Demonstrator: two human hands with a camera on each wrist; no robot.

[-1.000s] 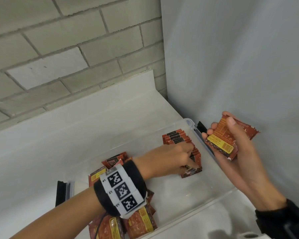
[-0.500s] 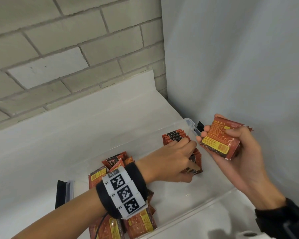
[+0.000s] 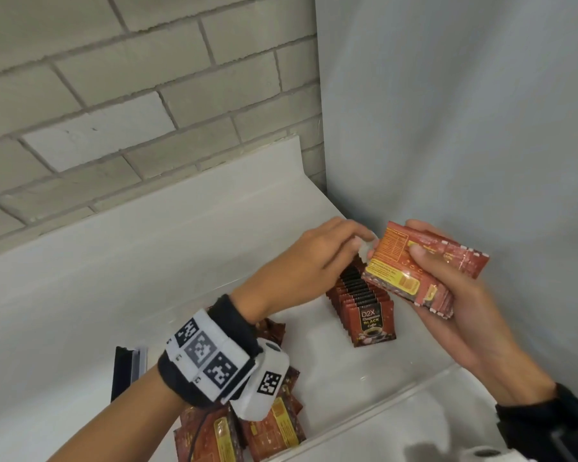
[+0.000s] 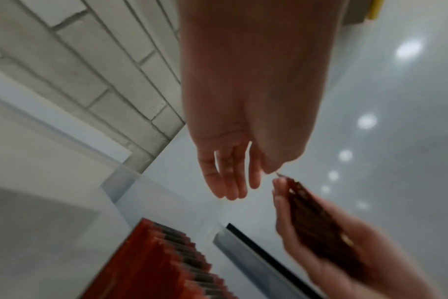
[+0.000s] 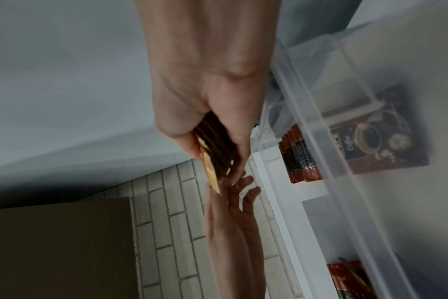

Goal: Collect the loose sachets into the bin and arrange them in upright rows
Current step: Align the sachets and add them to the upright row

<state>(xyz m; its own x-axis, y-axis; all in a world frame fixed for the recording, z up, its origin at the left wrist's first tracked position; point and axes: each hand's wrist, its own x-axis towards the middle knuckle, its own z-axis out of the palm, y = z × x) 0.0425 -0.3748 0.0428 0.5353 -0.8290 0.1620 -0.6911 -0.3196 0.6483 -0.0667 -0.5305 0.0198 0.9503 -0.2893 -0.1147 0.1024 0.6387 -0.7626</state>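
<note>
- My right hand point(image 3: 457, 295) grips a small stack of sachets point(image 3: 414, 265), thumb curled over the top one, fingers underneath; the stack is held just above the bin's point(image 3: 364, 425) right side.
- The top sachet's back faces me: orange panel of fine print and a yellow label, too small to read.
- My left hand point(image 3: 307, 265) reaches toward that stack, fingers relaxed and apart, holding nothing; fingertips point(image 4: 230, 194) are just beside the stack's edge.
- In the clear bin, an upright row point(image 3: 364, 301) stands below my hands; its front sachet reads "D2X", "BLACK", "Coffee", with a cup pictured.
- Loose sachets point(image 3: 267, 431) lie heaped at the bin's near left corner, under my left wrist.
- The bin sits on the white table point(image 3: 80, 295).
</note>
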